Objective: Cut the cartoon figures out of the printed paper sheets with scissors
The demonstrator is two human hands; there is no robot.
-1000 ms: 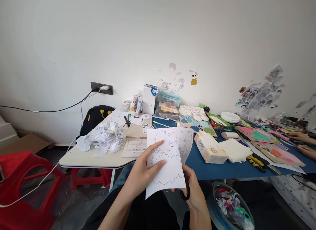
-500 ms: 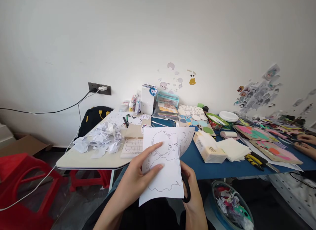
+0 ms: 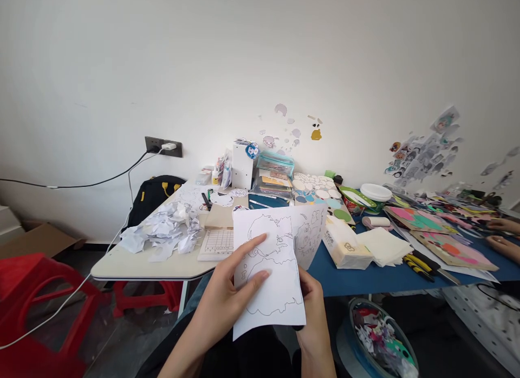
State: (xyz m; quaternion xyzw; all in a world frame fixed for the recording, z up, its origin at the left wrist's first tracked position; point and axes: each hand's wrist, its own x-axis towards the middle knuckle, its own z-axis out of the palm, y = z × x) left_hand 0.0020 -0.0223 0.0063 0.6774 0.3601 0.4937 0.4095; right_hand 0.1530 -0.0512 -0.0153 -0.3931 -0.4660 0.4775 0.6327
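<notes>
A white sheet of paper [image 3: 276, 286] with printed black outline drawings is held up in front of me. My left hand [image 3: 227, 291] pinches it from the left, thumb and forefinger lying on its face. Behind the sheet's right edge is my right hand [image 3: 312, 305], fingers closed round scissors. Only a sliver of their black handle [image 3: 299, 327] shows under the paper; the blades are hidden. A slit runs into the sheet from its upper right, and the flap [image 3: 311, 232] beyond it, also printed, bends away to the right.
Paper scraps [image 3: 166, 232] pile on the white table [image 3: 134, 267] at left. A tissue pack [image 3: 347, 248], napkins [image 3: 384, 245] and yellow-black handled tools [image 3: 420, 264] lie on the blue table [image 3: 325, 283]. Below stands a scrap-filled bin [image 3: 351, 340]. Another person's hands [image 3: 504, 240] are at far right.
The flap has swung further open to the right. My right hand and the scissors have turned, so the black handle loop has slipped mostly behind the paper. My left hand keeps its hold.
</notes>
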